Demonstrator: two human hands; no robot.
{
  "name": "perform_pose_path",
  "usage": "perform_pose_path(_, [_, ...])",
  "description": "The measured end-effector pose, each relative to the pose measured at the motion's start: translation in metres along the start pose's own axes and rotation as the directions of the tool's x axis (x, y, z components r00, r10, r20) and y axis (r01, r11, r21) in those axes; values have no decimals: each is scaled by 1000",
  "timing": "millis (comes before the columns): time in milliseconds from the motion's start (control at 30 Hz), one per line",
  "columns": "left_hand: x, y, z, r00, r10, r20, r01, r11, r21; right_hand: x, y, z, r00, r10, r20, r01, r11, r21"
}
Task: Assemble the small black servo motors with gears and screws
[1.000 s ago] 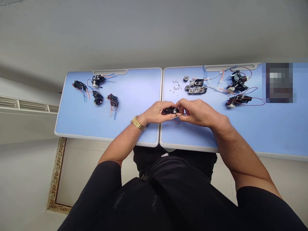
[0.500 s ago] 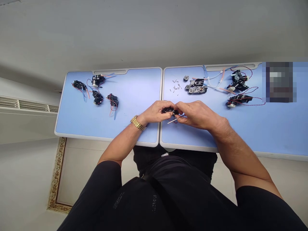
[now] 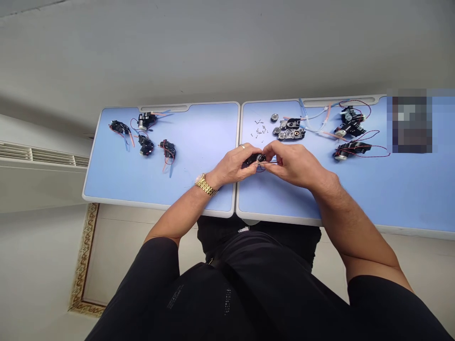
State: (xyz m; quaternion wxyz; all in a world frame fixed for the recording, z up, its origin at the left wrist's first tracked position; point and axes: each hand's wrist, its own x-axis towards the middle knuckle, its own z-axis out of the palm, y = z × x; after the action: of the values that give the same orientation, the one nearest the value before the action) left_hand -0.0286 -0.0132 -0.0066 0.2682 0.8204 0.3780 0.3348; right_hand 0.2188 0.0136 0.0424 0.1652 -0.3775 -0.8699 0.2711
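My left hand is closed around a small black motor assembly above the table, near the seam between two blue tabletops. Fingers cover much of the assembly, and a round part shows at its right end. My right hand is pinched at that end, with a thin rod-like tool in its fingers. The tool lies roughly level, its tip close to my left fingertips; its exact kind is not clear. Beyond my hands are loose small screws, black housing parts and a round metal part.
Several black motor assemblies with wires and tubes lie on the left tabletop. More wired assemblies and clear tubing are at the right. A pixelated dark object stands farther right. The wall rises behind the tables.
The thin tool has swung from slanting down-left to nearly level. My right fingers have opened out slightly around it, and the round end of the assembly shows more.
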Motion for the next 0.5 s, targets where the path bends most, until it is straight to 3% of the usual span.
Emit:
perform_pose_path(300, [1, -2, 3, 994, 38, -105, -36, 999, 20, -1, 0, 10, 998, 5, -65, -13, 994, -108])
perform_pose_path(500, [2, -2, 2, 993, 55, -103, -59, 998, -36, -2, -3, 11, 998, -64, -19, 59, 976, -208])
